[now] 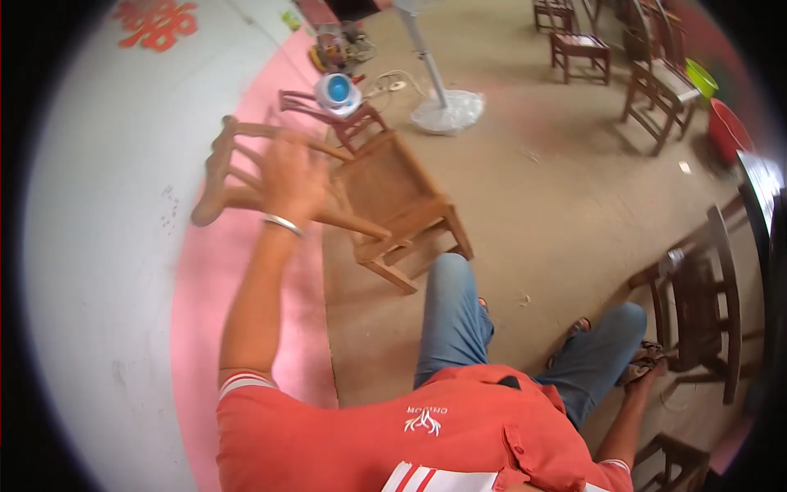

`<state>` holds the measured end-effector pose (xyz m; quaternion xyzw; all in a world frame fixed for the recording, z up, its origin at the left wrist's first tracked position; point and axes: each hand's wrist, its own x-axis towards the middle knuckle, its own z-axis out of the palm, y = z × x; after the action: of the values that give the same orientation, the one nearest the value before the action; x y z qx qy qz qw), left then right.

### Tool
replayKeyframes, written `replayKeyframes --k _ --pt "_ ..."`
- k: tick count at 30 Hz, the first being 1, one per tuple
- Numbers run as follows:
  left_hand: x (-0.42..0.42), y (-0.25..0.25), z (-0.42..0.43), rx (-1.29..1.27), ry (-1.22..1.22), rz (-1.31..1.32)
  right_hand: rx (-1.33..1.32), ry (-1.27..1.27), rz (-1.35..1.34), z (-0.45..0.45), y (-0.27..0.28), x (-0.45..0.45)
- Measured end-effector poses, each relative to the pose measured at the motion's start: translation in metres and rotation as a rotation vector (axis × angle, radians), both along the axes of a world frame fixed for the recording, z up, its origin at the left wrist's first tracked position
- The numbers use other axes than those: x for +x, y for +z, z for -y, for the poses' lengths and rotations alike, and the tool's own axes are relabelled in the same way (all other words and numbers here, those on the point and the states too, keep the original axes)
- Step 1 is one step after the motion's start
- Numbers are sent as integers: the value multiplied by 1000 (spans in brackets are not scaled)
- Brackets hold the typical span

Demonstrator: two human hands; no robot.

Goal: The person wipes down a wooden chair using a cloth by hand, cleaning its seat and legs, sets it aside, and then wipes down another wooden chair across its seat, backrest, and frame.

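Note:
My left hand (293, 176), with a silver bangle at the wrist, is over the back and arm of a light-brown wooden chair (385, 189). Motion blurs its fingers, so I cannot tell whether they grip the wood. The chair stands at an angle, its curved back toward the pink-painted wall band. Low at my right side, my right hand (656, 371) is closed on a crumpled brownish cloth (641, 362). This hand is beside a dark wooden chair (703, 303), and the cloth partly hides its fingers.
A small red-brown chair (357, 123) carries a white and blue round device (338, 92). Behind it stands a white fan base (447, 111) wrapped in plastic. More wooden chairs (660, 90) line the far right, near a green basin (701, 78) and a red tub (728, 127).

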<state>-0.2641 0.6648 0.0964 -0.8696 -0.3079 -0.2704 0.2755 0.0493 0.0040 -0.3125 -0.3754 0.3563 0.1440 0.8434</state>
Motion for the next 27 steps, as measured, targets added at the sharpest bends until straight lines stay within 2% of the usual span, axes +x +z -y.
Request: replayKeyframes --k 1,2,3,4,6,7,8,10,12,13,14,15,16,17,18,19,20,21,22,23,24,27 --pt "-35 23 -26 267 168 -22 11 29 10 -11 -1 17" --pt "-59 52 -42 186 296 -31 -137 141 129 -18 1 40" --pt "-73 76 -49 19 629 -92 -288 249 253 -21 3 63" --pt "-90 87 -63 -143 778 -85 -290 266 268 -27 10 82" --pt "-147 89 -145 -971 620 228 -1335 733 511 -54 27 112" --pt "-161 79 -163 -1528 320 528 -1810 568 619 -82 30 115" --pt "-168 73 -163 -1522 320 548 -1806 566 639 -115 46 110" --pt "-161 59 -153 -1733 -142 861 -1713 597 1335 -183 89 86" --pt "-167 58 -162 -1782 -107 890 -1076 956 1116 -284 154 42" --pt "-168 57 -166 -1837 -64 910 -710 960 1104 -338 180 12" --pt "-164 56 -170 -1835 -60 914 -532 1047 1123 -384 201 -3" --pt "-165 52 -173 -1867 -150 951 -466 1072 1246 -434 242 -40" --pt "-167 48 -172 -1896 -238 986 -376 1105 1290 -472 307 -95" --pt "-156 49 -156 -1825 -182 1121 -204 1217 1302 -504 350 -132" --pt "-161 50 -156 -1816 -181 1130 35 1228 1417 -534 388 -170" --pt "-163 49 -161 -1909 -290 1078 122 1266 1555 -564 413 -198" --pt "-165 44 -166 -1999 -400 1020 95 1438 1548 -582 442 -227" --pt "-162 19 -168 -1224 -523 682 -10 1210 1924 -619 445 -258" --pt "-161 17 -164 -1020 -467 631 -164 867 2230 -655 448 -290" --pt "-160 22 -160 -1009 -418 653 -325 770 2331 -677 440 -320" --pt "-160 27 -156 -1069 -366 712 -160 838 2256 -689 436 -339" --pt "-158 46 -147 -1277 -190 850 -117 813 2182 -694 418 -336"
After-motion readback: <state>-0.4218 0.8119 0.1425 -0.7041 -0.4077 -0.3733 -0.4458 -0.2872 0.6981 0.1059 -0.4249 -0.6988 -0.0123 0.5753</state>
